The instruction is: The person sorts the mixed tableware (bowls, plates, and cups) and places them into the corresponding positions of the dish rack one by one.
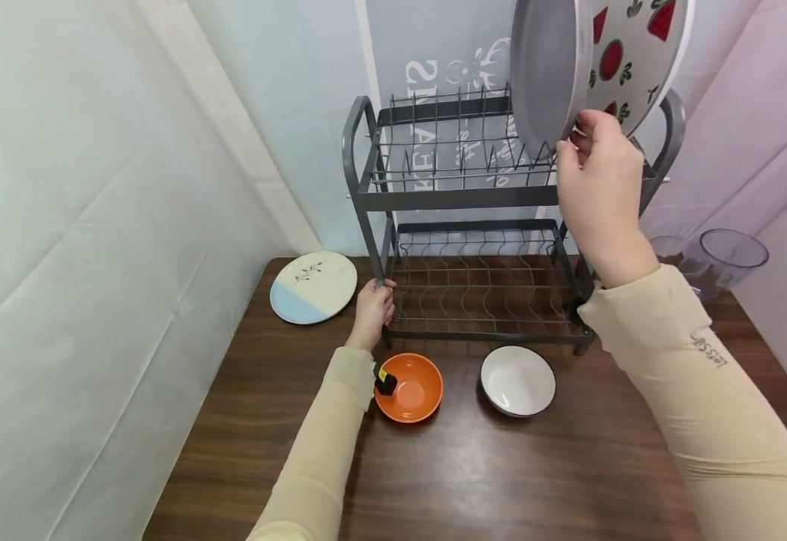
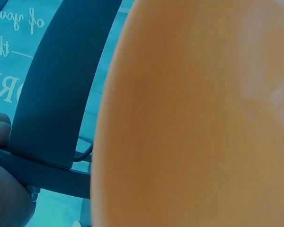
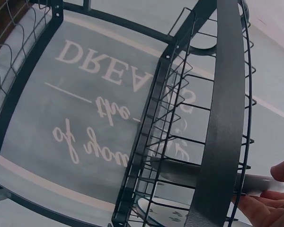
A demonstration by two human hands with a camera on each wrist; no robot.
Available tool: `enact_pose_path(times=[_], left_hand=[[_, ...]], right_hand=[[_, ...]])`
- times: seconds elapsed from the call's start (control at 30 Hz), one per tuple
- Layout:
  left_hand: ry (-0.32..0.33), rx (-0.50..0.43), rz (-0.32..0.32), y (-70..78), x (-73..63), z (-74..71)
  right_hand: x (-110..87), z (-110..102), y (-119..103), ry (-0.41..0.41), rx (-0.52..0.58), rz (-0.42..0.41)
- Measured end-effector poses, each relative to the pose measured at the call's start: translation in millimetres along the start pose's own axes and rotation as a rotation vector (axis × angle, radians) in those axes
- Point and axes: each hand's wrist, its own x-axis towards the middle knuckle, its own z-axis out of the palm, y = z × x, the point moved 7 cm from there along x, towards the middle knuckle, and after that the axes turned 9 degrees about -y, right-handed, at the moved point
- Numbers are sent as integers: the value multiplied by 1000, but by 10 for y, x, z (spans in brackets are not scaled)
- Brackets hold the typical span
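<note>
A grey plate stands on edge at the right of the upper tier of a dark two-tier dish rack. My right hand pinches its near edge between thumb and fingers. Just right of it stands a white plate with watermelon prints. In the right wrist view the grey plate reaches in between the rack's wires. My left hand grips the rack's front left leg near the table. An orange bowl fills much of the left wrist view, hiding most of that hand.
In front of the rack, the orange bowl sits beside a white bowl with a dark rim. A white and light-blue plate lies left of the rack. Clear cups stand to its right. The lower tier has wavy wires.
</note>
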Motion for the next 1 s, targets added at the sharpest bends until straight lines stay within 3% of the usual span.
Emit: enact_pose_path(times=[0.4,0.67,0.83,1.0], left_hand=[[-6,4,9,13,7,2],[1,-4,-3,-1,4,-8],[3,-5,-11,-14,8,-7],[22,-28,-18,-122,84,-71]], right_hand=[[-346,-33,-23,39,42,-133],[-559,58,120,45,84,-176],[-677,108,269,48,94,-173],[-768,136,447,29,100,-120]])
